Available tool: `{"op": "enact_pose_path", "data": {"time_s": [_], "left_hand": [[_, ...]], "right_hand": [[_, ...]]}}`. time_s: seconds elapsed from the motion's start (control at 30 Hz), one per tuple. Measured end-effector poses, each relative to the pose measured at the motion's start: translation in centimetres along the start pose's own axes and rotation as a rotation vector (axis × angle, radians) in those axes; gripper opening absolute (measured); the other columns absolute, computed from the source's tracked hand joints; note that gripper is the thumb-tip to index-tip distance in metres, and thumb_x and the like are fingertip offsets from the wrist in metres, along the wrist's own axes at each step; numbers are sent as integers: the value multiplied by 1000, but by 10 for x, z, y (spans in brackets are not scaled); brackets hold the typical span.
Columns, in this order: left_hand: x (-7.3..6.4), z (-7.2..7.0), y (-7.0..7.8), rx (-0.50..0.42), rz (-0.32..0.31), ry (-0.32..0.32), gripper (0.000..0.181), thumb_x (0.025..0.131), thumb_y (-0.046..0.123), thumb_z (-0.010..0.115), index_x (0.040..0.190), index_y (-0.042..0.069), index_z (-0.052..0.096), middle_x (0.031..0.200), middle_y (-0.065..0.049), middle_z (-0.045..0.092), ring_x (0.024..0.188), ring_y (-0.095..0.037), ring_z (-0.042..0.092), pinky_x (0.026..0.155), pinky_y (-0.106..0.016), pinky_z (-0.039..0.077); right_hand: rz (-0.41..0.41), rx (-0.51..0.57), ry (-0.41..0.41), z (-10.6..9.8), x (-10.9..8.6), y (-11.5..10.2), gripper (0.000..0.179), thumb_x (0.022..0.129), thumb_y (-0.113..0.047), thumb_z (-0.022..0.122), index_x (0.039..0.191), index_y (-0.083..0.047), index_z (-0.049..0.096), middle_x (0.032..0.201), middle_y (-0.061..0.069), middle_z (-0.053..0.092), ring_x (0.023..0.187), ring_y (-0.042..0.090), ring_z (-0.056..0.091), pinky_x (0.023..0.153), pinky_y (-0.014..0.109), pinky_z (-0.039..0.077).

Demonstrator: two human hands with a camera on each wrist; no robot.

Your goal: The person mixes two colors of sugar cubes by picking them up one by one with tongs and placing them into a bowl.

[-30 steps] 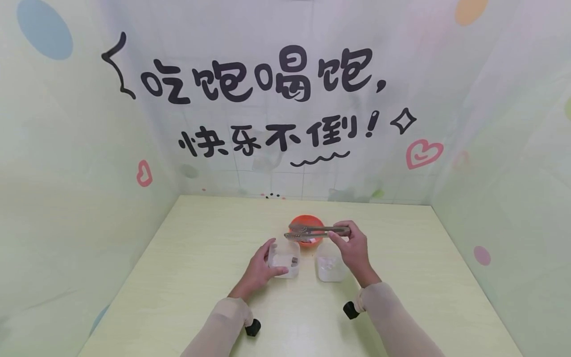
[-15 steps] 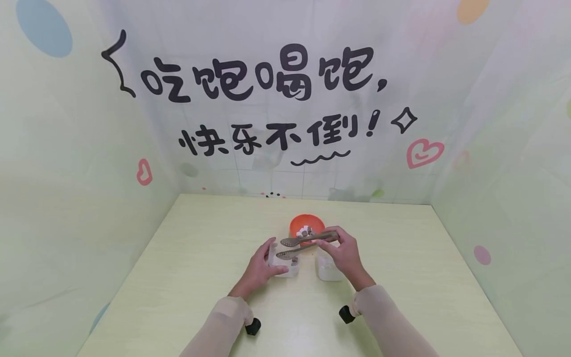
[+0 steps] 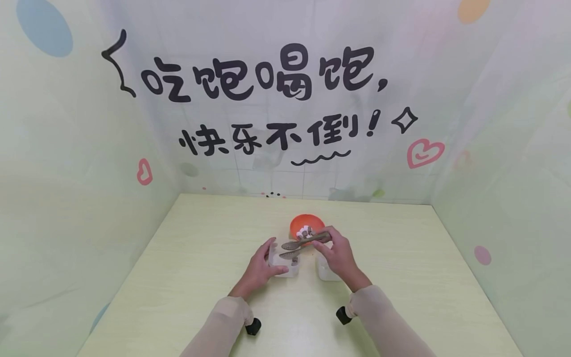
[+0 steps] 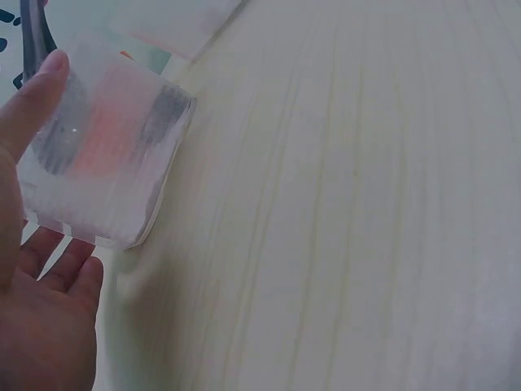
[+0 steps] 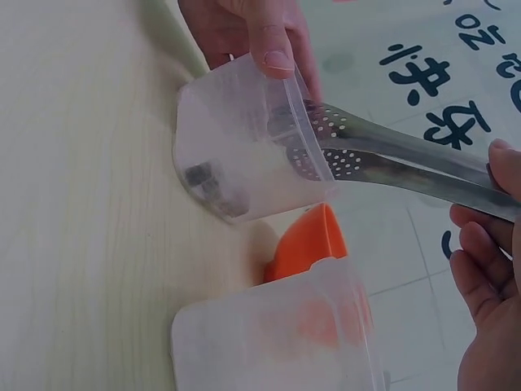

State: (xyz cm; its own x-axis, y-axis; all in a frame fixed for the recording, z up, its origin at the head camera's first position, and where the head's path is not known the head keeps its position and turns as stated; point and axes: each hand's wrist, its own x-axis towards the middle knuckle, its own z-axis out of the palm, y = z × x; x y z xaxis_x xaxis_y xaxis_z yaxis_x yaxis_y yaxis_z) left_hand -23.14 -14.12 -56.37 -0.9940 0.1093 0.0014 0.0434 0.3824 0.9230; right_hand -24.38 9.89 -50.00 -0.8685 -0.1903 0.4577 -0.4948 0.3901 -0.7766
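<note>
My left hand (image 3: 258,270) holds a translucent plastic container (image 3: 291,271), with the thumb on the near side and fingers around the far side. Dark brown pieces (image 5: 199,175) lie at its bottom. My right hand (image 3: 340,255) grips metal tongs (image 3: 312,239). In the right wrist view their perforated ends (image 5: 346,163) reach into the container's mouth, slightly apart; nothing can be made out between them. Behind the tongs stands an orange bowl (image 3: 308,218) with several white and brown pieces (image 3: 304,231) in it.
A second translucent container (image 3: 327,271) stands to the right, partly under my right hand. All of this is on a pale wood-grain table (image 3: 200,238). A printed cloth wall (image 3: 223,173) encloses the back and sides.
My right hand has brought the tongs from over the orange bowl leftward and nearer, into the left container. The tongs' ends have drawn closer together. My left hand has stayed put.
</note>
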Motion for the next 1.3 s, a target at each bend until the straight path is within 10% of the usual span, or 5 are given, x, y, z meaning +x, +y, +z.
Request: {"op": "enact_pose_path", "data": {"time_s": [0.27, 0.67, 1.3], "left_hand": [[1, 0, -2, 9, 2, 0, 96, 74, 25, 86, 153, 16, 31, 153, -13, 34, 139, -34, 32, 113, -49, 28], [1, 0, -1, 14, 3, -3, 96, 74, 28, 86, 153, 17, 31, 152, -12, 36, 138, -33, 34, 112, -49, 31], [1, 0, -1, 2, 26, -20, 99, 73, 30, 86, 152, 13, 30, 152, -16, 35, 138, -36, 34, 111, -50, 31]], "right_hand": [[-13, -62, -25, 3, -1, -1, 25, 84, -11, 76, 104, -6, 61, 91, 0, 64, 83, 19, 61, 78, 54, 51], [37, -164, -115, 5, 1, -12, 25, 88, -13, 73, 108, -9, 59, 97, -1, 58, 87, 14, 57, 72, 34, 50], [30, -236, -190, 14, 3, -21, 25, 89, -12, 71, 109, -5, 59, 103, 2, 58, 90, 17, 62, 78, 35, 56]]}}
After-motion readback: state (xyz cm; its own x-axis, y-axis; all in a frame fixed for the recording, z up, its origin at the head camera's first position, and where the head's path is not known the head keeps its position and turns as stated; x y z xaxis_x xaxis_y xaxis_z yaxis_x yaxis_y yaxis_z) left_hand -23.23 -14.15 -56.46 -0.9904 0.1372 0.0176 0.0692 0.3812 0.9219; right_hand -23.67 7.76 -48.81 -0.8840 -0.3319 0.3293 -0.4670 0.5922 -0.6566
